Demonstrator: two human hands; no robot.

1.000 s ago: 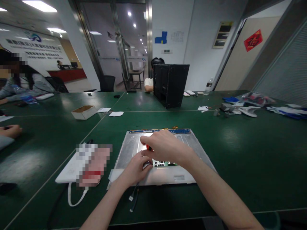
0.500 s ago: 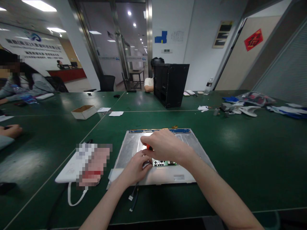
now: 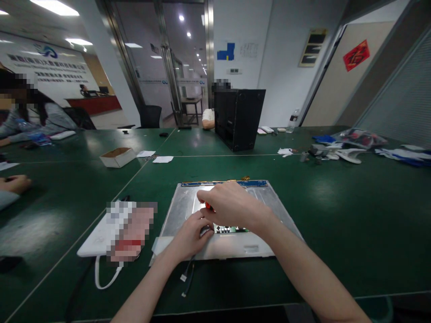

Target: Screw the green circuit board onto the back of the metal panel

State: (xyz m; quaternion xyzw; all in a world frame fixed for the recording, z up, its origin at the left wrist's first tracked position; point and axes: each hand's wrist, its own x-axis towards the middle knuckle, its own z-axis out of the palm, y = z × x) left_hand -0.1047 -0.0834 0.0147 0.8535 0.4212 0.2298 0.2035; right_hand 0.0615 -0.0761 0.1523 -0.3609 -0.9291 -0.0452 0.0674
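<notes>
One metal panel (image 3: 235,248) lies on the counter (image 3: 350,224) beneath the right hand (image 3: 232,204), which is closed round a red tool (image 3: 207,207). The left hand (image 3: 193,234) bends beside the circuit board (image 3: 228,229); I can't tell whether it pinches anything. This looks like screw work, probably calling next for steady, upright pressure.

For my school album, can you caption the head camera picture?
Right hand holding a red object, left hand close by, above a silver panel and green circuit board.
</notes>
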